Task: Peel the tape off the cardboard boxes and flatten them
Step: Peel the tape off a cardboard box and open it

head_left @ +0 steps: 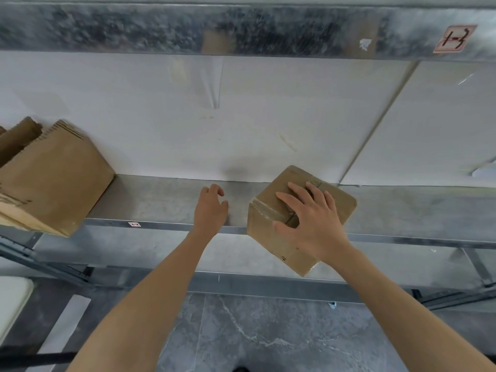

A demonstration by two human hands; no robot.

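A small sealed cardboard box (271,232) sits on the metal shelf (166,202), turned corner-on and hanging over the front edge. Brown tape (264,208) runs along its top seam and down the near face. My right hand (314,221) lies on the box top with fingers spread, the thumb down on the near face. To the left of the box, my left hand (210,208) hovers over the shelf with fingers loosely curled, holding nothing and clear of the box.
A stack of flattened cardboard (53,178) lies at the shelf's left end, overhanging the edge. A white wall panel stands behind the shelf. An upper metal beam with a "1-3" label (453,38) runs overhead. Grey marbled floor lies below.
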